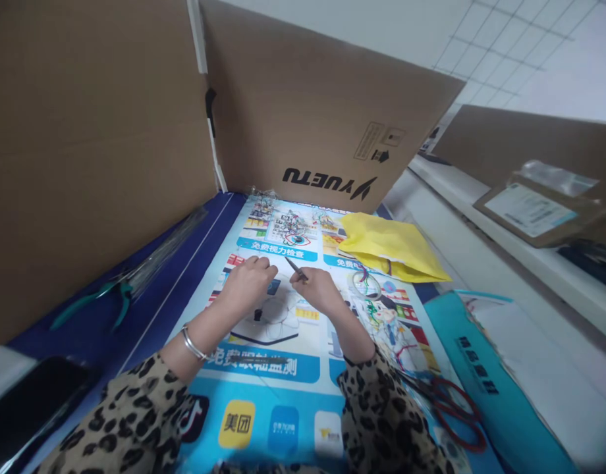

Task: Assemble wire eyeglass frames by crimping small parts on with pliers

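My left hand [247, 284] hovers over a printed poster mat [263, 395], its fingers curled and pinched together; what they pinch is too small to make out. My right hand [319, 289] is closed on a thin dark pointed tool [294, 266] that points up and left toward the left fingertips. Below the hands lies a pale disc-like piece [276, 322] with a small dark post on it. Both arms wear leopard-print sleeves, and a silver bangle [193, 343] circles the left wrist.
Cardboard walls [85, 151] stand to the left and behind. Teal-handled pliers [103, 296] and thin metal rods [169, 247] lie at left, a black phone [31, 401] at bottom left. A yellow bag [392, 247], coloured wire bits [382, 316], red scissors [456, 411] and a teal folder [485, 388] lie right.
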A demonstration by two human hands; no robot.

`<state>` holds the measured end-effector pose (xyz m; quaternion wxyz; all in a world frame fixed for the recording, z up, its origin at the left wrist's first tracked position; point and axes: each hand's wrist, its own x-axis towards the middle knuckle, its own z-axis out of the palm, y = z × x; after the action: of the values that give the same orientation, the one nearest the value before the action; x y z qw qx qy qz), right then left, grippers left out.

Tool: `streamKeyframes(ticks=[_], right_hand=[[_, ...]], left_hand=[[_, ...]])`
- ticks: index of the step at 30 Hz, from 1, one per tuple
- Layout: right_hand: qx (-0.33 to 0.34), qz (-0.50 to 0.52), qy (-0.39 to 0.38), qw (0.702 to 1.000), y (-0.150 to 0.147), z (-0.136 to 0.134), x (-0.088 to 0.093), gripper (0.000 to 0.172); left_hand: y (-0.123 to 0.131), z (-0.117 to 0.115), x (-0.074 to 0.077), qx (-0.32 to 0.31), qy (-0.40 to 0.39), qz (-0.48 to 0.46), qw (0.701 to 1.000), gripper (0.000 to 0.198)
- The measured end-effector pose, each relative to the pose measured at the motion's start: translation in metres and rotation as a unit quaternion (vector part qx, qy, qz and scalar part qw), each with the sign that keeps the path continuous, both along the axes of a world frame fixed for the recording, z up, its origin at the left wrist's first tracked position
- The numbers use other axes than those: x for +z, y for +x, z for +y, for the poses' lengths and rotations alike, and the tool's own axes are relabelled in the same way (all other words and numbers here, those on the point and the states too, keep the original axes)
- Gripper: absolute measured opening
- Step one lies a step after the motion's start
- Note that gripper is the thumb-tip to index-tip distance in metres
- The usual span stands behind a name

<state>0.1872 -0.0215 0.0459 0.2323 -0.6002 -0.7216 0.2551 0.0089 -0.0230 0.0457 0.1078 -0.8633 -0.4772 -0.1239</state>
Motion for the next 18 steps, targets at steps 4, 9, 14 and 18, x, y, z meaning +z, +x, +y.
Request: streamKeyframes(ticks=[4,9,14,18], right_hand=[[-0.014,0.064,-0.023,0.998,-0.001,0.004,-0.011,0.009],[-0.022,0.186,-0.064,0.98,-0.003,0.007,-0.02,0.011],[-0.035,0.408,-0.123,0.904,-0.007,0.005,-0.016,0.018],[-0.054,0.461,-0.155,0.872,-0.011,0.002,-0.015,0.022]], left_hand=[[0.0,0.003,0.001,0.033,-0.062,-0.053,0.996,0.022],[-0.003,0.013,-0.006,-0.009,-0.172,-0.284,0.943,0.018],[0.002,0.017,-0.02,0.004,-0.338,-0.551,0.763,0.012],[0.007,0.015,-0.024,0.006,-0.357,-0.617,0.701,0.015]])
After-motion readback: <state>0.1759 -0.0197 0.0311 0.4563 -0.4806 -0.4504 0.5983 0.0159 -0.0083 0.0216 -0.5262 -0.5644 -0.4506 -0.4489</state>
